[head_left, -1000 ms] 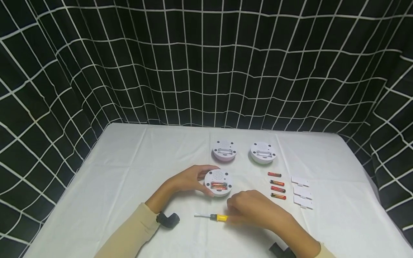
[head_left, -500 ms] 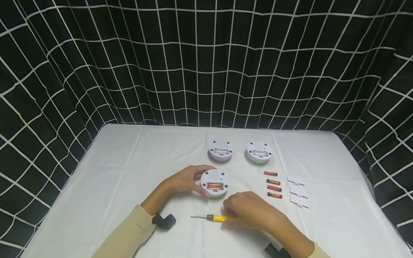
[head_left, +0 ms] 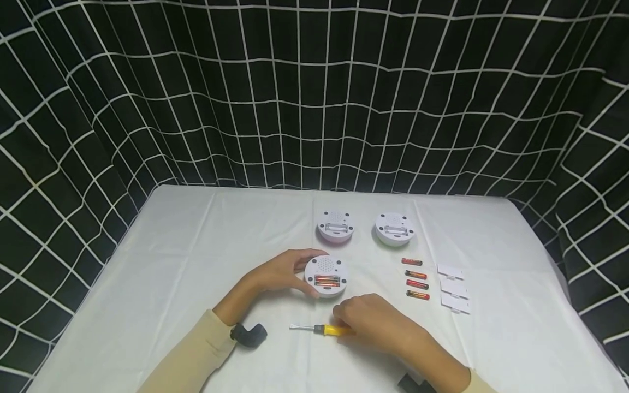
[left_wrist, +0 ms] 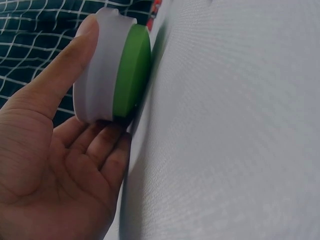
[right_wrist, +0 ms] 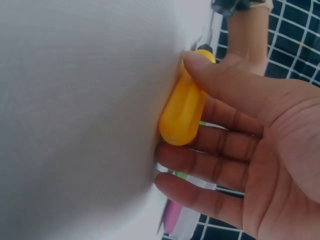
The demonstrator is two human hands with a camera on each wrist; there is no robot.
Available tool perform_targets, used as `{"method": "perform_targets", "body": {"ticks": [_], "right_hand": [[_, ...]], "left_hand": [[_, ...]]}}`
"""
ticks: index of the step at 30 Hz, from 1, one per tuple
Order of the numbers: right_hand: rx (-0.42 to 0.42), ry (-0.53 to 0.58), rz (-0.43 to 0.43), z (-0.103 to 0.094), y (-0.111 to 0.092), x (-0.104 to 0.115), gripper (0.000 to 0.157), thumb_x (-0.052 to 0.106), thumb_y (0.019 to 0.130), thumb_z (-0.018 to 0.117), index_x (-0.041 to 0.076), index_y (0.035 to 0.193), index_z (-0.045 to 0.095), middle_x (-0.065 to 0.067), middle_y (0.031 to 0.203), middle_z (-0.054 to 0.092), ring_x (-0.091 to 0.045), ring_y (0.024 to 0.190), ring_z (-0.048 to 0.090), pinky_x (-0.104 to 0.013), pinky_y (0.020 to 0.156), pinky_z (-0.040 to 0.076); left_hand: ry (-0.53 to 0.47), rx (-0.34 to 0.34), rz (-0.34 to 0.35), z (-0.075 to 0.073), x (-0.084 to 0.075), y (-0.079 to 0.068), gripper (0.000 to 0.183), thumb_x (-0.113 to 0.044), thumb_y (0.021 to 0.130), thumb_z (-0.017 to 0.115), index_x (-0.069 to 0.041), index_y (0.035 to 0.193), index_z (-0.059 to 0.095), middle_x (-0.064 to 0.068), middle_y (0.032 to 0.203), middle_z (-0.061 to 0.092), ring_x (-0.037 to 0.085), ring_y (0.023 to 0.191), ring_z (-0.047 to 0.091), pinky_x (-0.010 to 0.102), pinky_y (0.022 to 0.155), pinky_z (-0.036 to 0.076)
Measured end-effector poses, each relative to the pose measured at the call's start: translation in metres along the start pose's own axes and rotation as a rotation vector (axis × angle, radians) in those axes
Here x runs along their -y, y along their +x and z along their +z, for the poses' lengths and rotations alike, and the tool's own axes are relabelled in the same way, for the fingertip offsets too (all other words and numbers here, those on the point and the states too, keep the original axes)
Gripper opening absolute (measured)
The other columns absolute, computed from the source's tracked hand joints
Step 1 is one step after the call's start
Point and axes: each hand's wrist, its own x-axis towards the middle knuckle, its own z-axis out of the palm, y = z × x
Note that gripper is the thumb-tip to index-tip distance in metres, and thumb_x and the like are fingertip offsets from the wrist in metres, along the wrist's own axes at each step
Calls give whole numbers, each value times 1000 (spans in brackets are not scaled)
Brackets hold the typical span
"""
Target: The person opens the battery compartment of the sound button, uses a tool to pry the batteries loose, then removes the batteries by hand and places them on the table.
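Note:
In the head view my left hand (head_left: 282,271) holds the side of a round white device (head_left: 325,266), thumb near and fingers beyond it. The device lies upside down, and red batteries (head_left: 327,280) fill its uncovered compartment. Its green part (left_wrist: 133,72) faces the tablecloth in the left wrist view. My right hand (head_left: 375,322) is at a screwdriver (head_left: 337,331) lying on the cloth, shaft pointing left. In the right wrist view the thumb and forefinger pinch its yellow handle (right_wrist: 182,112), while the other fingers extend loosely below.
Two similar devices, one pinkish (head_left: 336,226) and one greenish (head_left: 395,229), lie upside down farther back with vacant battery compartments. Several loose batteries (head_left: 416,284) form a column on the right, beside three white covers (head_left: 454,288). A dark curtain with white grid lines (head_left: 314,98) surrounds the white table (head_left: 236,218).
My right hand has shifted slightly left and closed in on the screwdriver handle. The left hand stays on the device; the head view has shifted a little.

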Motion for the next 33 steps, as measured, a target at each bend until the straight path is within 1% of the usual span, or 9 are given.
{"method": "perform_targets", "body": {"ticks": [6, 10, 15, 19, 21, 23, 28, 31, 33], "right_hand": [[-17, -8, -21, -1, -1, 0, 26, 20, 81, 83, 22, 74, 58, 16, 62, 42, -6, 56, 40, -24, 55, 39], [-10, 9, -12, -3, -1, -1, 25, 19, 82, 83, 21, 75, 59, 15, 60, 43, -6, 55, 40, -25, 55, 40], [-6, 25, -4, -7, -3, -3, 21, 19, 83, 83, 20, 79, 62, 16, 60, 45, -6, 55, 41, -26, 55, 43], [-46, 20, -50, -9, -3, -5, 18, 14, 83, 82, 22, 81, 66, 18, 66, 53, -4, 60, 46, -27, 59, 47], [-74, 17, -78, -10, -3, -6, 18, 11, 83, 82, 22, 81, 68, 17, 69, 55, -3, 63, 47, -27, 61, 49], [-97, 24, -87, -11, -3, -6, 20, 7, 82, 81, 21, 80, 68, 16, 72, 57, -3, 65, 48, -26, 62, 49], [-116, 69, -61, -14, -4, -6, 21, -1, 82, 75, 18, 83, 69, 14, 78, 61, -4, 70, 51, -27, 68, 53], [-137, 80, -36, -20, -7, -7, 18, 0, 86, 73, 18, 91, 73, 12, 85, 66, -4, 77, 57, -30, 75, 56], [-167, 75, -20, -25, -8, -9, 17, 3, 88, 73, 18, 96, 75, 12, 88, 67, -5, 81, 60, -31, 77, 57]], "left_hand": [[7, -3, 2, 1, -2, 0, 91, -17, 73, 92, -14, 152, 47, 0, 147, 56, 18, 140, 48, 35, 119, 34], [4, 3, -2, 0, -4, 0, 91, -15, 74, 92, -13, 152, 46, 2, 149, 55, 19, 140, 47, 34, 119, 34], [0, 10, 2, 0, -3, 1, 90, -13, 74, 91, -11, 152, 46, 4, 149, 55, 19, 141, 47, 33, 119, 34], [14, 9, -3, 0, -2, 2, 91, -14, 73, 92, -12, 152, 46, 3, 149, 54, 19, 141, 46, 34, 120, 33], [24, 7, -4, 0, -3, 2, 91, -15, 73, 92, -13, 152, 46, 3, 150, 54, 19, 141, 46, 34, 120, 33], [31, 7, -4, 0, -3, 2, 91, -16, 73, 92, -13, 152, 46, 3, 150, 54, 19, 141, 46, 35, 120, 33], [31, 15, 5, 0, -2, 1, 91, -14, 74, 91, -11, 152, 45, 3, 149, 55, 18, 140, 47, 34, 120, 33], [25, 19, 8, 0, -1, 2, 91, -12, 74, 91, -11, 152, 45, 3, 148, 55, 18, 140, 47, 33, 119, 34], [19, 20, 8, 1, -1, 2, 91, -12, 74, 91, -11, 152, 45, 3, 148, 55, 18, 140, 47, 33, 119, 34]]}}
